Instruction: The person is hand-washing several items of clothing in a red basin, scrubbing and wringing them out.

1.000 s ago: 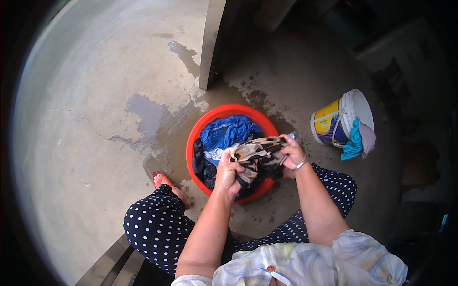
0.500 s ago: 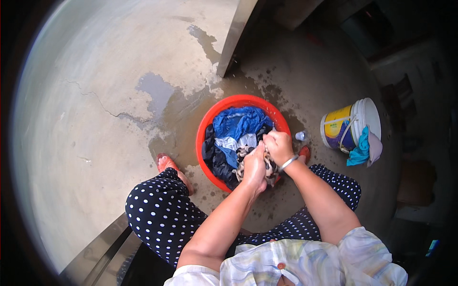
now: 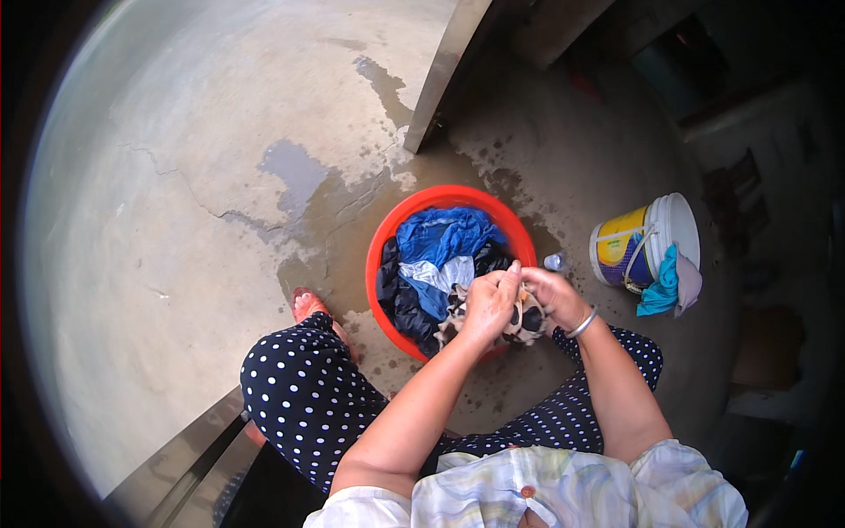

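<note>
Two bare hands share one bunched patterned cloth point(image 3: 531, 322): the left hand point(image 3: 490, 304) has its grip closed on it, and the right hand point(image 3: 556, 294) curls its fingers around it too. The cloth hangs over the four o'clock part of a red tub point(image 3: 380, 264). Toward ten o'clock from the hands, inside the tub, lie a blue cloth point(image 3: 449, 231), a white cloth point(image 3: 454, 270) and a dark cloth point(image 3: 410, 310), loosely heaped. By the look of it, the handling is partway: this one piece is in hand, while the heaped ones wait untouched; whether any has had its turn cannot be told.

Just outside the tub, at one o'clock from the hands, stands a small clear cup point(image 3: 554, 262). Farther off at two o'clock a bucket point(image 3: 623, 246) lies tipped, a teal cloth point(image 3: 660, 286) hanging at its mouth.

The hands cover the cloth's upper part, and the fingers' far sides are hidden. The tub's bottom is buried, so any water there is out of sight. The far right fades into darkness.
</note>
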A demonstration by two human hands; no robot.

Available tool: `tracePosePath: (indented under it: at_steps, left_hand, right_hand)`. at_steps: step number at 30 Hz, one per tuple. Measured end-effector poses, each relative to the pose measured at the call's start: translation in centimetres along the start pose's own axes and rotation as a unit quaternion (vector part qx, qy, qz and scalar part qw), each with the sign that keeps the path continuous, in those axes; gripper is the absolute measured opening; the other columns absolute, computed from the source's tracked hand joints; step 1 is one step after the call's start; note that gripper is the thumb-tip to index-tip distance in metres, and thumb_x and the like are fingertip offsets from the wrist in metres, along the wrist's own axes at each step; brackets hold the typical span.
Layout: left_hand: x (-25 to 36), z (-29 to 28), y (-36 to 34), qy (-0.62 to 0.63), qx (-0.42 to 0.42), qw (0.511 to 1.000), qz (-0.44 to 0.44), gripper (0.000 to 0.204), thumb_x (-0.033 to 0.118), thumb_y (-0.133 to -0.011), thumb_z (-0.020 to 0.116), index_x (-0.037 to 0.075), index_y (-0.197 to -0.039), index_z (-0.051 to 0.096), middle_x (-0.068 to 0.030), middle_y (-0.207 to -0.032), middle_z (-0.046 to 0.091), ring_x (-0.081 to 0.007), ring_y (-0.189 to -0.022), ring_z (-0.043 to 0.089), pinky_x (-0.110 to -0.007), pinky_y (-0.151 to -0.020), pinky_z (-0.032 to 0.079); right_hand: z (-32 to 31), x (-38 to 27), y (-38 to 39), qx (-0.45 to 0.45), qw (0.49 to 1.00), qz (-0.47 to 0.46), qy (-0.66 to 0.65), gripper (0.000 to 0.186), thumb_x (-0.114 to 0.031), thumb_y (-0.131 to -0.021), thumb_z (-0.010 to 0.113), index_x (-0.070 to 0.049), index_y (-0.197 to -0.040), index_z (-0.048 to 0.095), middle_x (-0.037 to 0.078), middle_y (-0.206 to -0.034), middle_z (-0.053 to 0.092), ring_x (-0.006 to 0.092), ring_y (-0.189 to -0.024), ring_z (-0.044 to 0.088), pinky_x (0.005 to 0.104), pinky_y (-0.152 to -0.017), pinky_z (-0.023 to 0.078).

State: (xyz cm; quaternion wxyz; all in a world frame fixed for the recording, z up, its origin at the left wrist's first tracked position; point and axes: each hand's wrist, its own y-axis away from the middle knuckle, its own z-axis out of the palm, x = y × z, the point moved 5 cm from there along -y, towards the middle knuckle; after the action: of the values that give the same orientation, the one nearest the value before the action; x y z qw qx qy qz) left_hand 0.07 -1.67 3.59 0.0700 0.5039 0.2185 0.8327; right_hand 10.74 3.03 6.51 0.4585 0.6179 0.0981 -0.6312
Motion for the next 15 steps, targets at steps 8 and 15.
tracePosePath:
  at_steps: [8,15]
  left_hand:
    - [1.1,-3.3,-0.8,-0.275,0.091,0.944,0.159,0.031,0.03,-0.079,0.06,0.002,-0.093,0.058,-0.0136,-0.089,0.06,-0.0246,-0.083,0.057,-0.034,-0.075,0.045]
    - [-3.9,-1.1,-0.7,0.413,-0.004,0.889,-0.198,0.072,0.049,-0.077,0.062,0.012,-0.13,0.033,-0.0167,-0.129,0.038,-0.0327,-0.114,0.043,-0.045,-0.094,0.039]
  right_hand:
    - [-3.8,-0.1,0.8,0.195,0.98,-0.038,-0.017,0.041,0.007,-0.064,0.062,0.0,-0.104,0.056,0.004,-0.093,0.062,0.0132,-0.081,0.06,0.0271,-0.073,0.049]
    - [0.0,-4.0,1.0,0.133,0.955,-0.122,0.234,0.061,0.007,-0.065,0.053,-0.004,-0.124,0.043,0.01,-0.124,0.048,0.0202,-0.116,0.044,0.032,-0.095,0.038]
